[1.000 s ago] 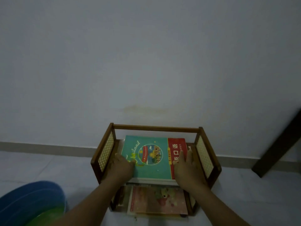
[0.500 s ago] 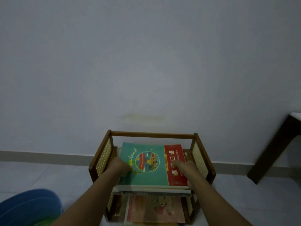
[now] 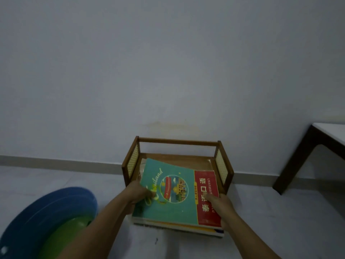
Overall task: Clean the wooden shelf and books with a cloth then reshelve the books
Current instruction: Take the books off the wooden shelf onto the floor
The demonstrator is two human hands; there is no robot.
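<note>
Books (image 3: 173,193), gripped between left hand (image 3: 139,191) and right hand (image 3: 220,204); slippage from the loosely stacked pile is risked beyond the shelf (image 3: 177,142).

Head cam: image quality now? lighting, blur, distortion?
Head view: dim, flat light with a bluish cast, no glare, only faint shadows. Soft throughout; the teal book cover text is barely legible, both hands, left and right, are slightly smeared. Wide-angle bowing shows in the baseboard and the blue basin.
</note>
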